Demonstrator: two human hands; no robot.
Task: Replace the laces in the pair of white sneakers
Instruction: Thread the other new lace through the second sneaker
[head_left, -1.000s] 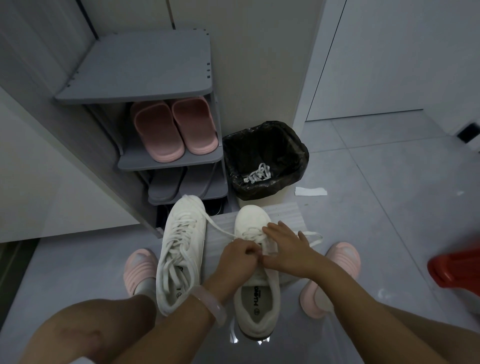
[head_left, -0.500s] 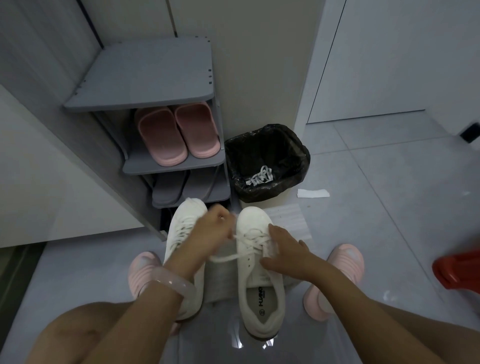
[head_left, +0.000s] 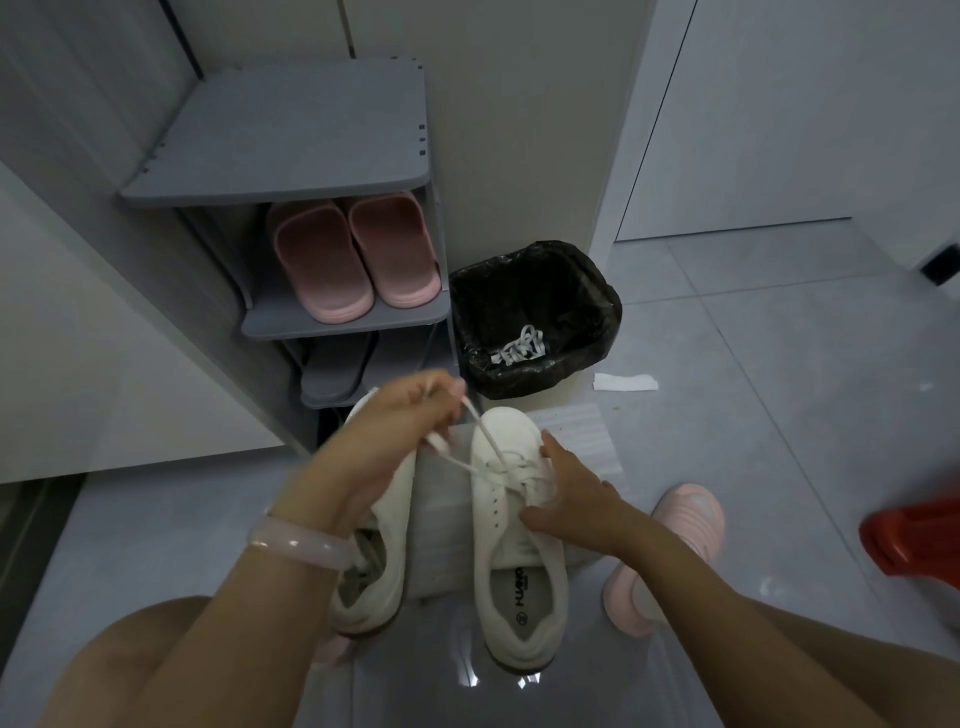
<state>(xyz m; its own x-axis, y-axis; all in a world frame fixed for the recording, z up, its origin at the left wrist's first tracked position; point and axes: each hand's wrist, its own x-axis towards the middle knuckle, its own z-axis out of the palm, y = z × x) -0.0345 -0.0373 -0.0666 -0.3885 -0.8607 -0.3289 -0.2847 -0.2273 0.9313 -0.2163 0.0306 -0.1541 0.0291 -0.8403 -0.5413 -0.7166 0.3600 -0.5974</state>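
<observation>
Sneakers: sitting side by side, toes pointing toward the shoe rack, partly on a pale ribbed mat (head_left: 582, 441) lying on the grey tiled floor (head_left: 779, 415).
Right sneaker (head_left: 511, 545): lying upright on the mat, heel overhanging the mat's near edge, insole print showing, lace only partly threaded near the toe.
Left sneaker (head_left: 374, 561): lying just beside the right one, toe hidden under the left hand, lacing mostly hidden.
Lace (head_left: 485, 439): running taut from the right sneaker's upper eyelets up and leftward into the left hand.
Left hand (head_left: 402, 423): hovering above the left sneaker's toe, fingers curled, pinching the lace; motion-blurred; pale pink bangle (head_left: 298, 543) sitting on the wrist.
Right hand (head_left: 569, 501): resting on the right sneaker's outer side, fingers spread over the eyelet area, thumb lying on the upper; pressing or gripping, cannot tell which.
Bin (head_left: 535, 317): standing beyond the mat's far edge, lined with a black bag, holding a bundle of white laces (head_left: 519, 345).
Shoe rack (head_left: 291, 140): standing left of the bin, carrying pink slippers (head_left: 353, 254) on the middle shelf, grey slippers (head_left: 337, 366) below.
Paper scrap (head_left: 626, 382): lying on the floor right of the bin.
Red object (head_left: 914, 535): showing at the right frame edge, identity unclear.
Feet: wearing pink slippers, right one (head_left: 670, 561) planted right of the mat.
</observation>
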